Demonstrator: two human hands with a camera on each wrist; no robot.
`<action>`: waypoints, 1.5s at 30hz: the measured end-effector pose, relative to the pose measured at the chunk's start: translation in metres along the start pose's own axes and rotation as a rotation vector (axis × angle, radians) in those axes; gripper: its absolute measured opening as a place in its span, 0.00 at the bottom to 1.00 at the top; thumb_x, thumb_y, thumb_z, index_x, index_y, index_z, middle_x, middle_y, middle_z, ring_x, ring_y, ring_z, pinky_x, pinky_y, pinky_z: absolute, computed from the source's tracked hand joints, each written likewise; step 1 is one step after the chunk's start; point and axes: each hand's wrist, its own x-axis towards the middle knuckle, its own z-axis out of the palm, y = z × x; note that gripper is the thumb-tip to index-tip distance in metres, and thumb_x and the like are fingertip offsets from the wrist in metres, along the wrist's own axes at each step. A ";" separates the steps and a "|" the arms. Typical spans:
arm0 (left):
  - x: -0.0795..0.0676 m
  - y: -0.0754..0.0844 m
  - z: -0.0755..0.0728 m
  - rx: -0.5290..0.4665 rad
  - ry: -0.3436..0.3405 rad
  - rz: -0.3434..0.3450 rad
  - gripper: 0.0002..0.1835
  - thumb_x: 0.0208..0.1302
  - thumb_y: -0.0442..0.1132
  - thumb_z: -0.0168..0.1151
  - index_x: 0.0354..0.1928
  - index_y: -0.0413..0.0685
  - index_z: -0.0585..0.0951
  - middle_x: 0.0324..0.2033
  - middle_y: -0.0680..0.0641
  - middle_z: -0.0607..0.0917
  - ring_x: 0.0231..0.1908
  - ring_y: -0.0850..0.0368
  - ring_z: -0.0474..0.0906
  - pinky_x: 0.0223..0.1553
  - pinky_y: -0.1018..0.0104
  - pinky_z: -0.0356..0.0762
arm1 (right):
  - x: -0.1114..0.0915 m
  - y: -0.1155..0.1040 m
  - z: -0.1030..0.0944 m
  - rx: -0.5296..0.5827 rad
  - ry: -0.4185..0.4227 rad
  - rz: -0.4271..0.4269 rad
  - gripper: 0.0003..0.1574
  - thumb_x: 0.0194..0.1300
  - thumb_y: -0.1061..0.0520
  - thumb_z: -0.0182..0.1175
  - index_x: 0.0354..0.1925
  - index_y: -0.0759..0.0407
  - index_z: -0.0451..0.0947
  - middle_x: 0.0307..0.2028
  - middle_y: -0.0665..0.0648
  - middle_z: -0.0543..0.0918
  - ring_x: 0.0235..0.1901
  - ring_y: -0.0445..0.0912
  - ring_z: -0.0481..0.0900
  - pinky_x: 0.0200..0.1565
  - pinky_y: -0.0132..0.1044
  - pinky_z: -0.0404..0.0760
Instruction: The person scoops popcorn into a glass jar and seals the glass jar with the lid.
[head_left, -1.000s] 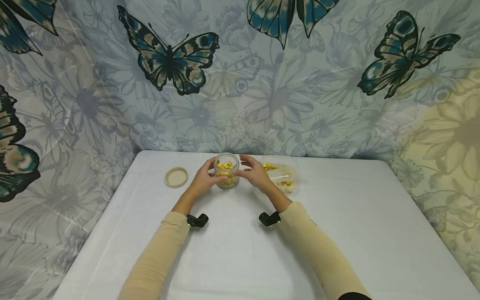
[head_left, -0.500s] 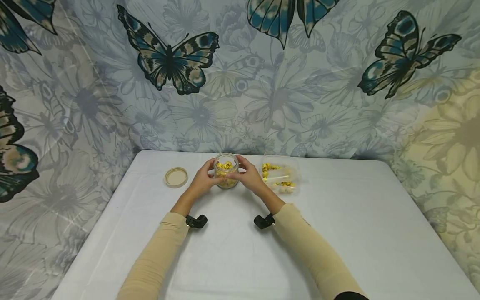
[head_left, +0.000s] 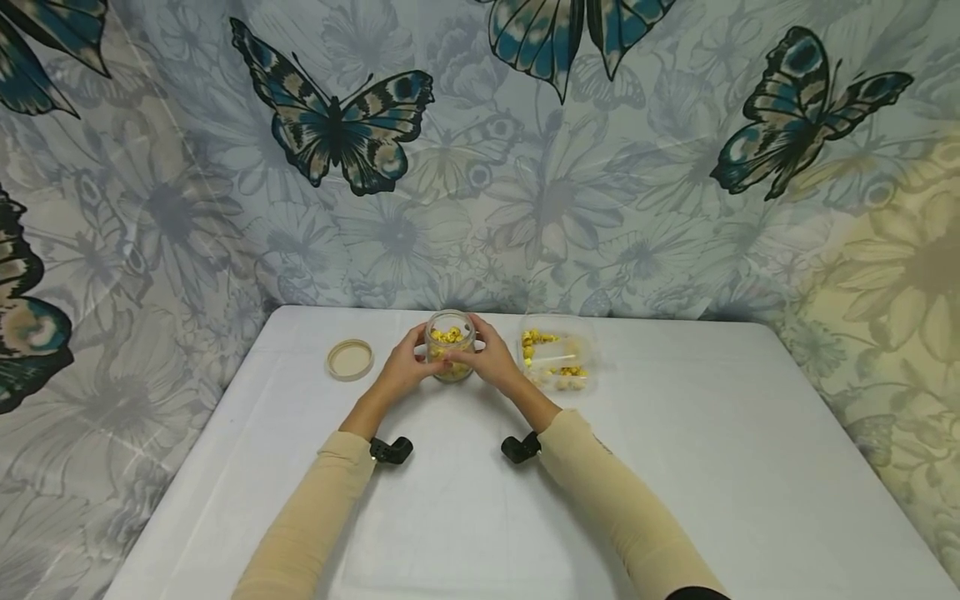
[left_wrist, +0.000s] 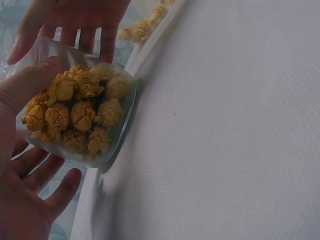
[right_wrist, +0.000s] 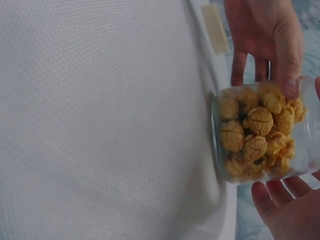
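A clear glass jar [head_left: 451, 343], partly filled with yellow-brown popcorn [right_wrist: 257, 132], stands upright and uncovered near the far edge of the table. My left hand [head_left: 403, 367] grips its left side, the thumb laid across the front in the left wrist view. From the right, my right hand [head_left: 491, 358] holds the same jar, its thumb also over the front and its fingers around the side and back. Both thumbs come close together on the glass. The round beige lid [head_left: 349, 360] lies on the table to the left of my left hand.
Right of the jar, a clear plastic container [head_left: 558, 354] with more popcorn sits on the white-covered table [head_left: 465, 517]. A butterfly-patterned fabric backdrop [head_left: 495, 208] rises just behind the table's far edge.
My right hand has moved left and closed in on the jar, its thumb now across the front. My left hand has stayed on the jar. The head view has tilted slightly.
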 end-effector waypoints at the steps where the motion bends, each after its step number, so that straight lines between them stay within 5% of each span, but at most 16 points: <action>1: 0.000 0.000 0.000 0.001 -0.002 -0.003 0.45 0.58 0.42 0.70 0.73 0.44 0.58 0.67 0.38 0.70 0.68 0.43 0.64 0.65 0.45 0.69 | 0.000 0.000 0.000 -0.008 0.002 -0.002 0.47 0.58 0.53 0.71 0.71 0.51 0.62 0.66 0.58 0.70 0.64 0.55 0.69 0.60 0.54 0.73; 20: -0.005 0.006 -0.006 0.006 -0.063 -0.007 0.47 0.57 0.44 0.73 0.74 0.51 0.57 0.66 0.40 0.70 0.67 0.40 0.66 0.66 0.45 0.68 | 0.001 0.008 0.005 -0.069 0.038 -0.031 0.44 0.58 0.51 0.71 0.69 0.48 0.64 0.65 0.60 0.69 0.63 0.53 0.68 0.62 0.55 0.70; 34: -0.009 0.003 -0.023 0.120 -0.052 0.038 0.43 0.61 0.39 0.63 0.75 0.38 0.54 0.72 0.34 0.59 0.69 0.36 0.60 0.66 0.41 0.66 | 0.002 0.006 0.005 -0.097 0.063 -0.016 0.46 0.56 0.48 0.71 0.70 0.48 0.63 0.61 0.61 0.70 0.59 0.56 0.69 0.59 0.57 0.72; 45: -0.016 0.004 -0.046 0.241 -0.006 -0.049 0.46 0.61 0.46 0.67 0.75 0.46 0.55 0.71 0.35 0.59 0.71 0.38 0.56 0.69 0.38 0.59 | 0.000 0.004 0.004 -0.083 0.055 0.021 0.49 0.56 0.47 0.71 0.72 0.49 0.60 0.62 0.61 0.69 0.61 0.57 0.69 0.60 0.55 0.73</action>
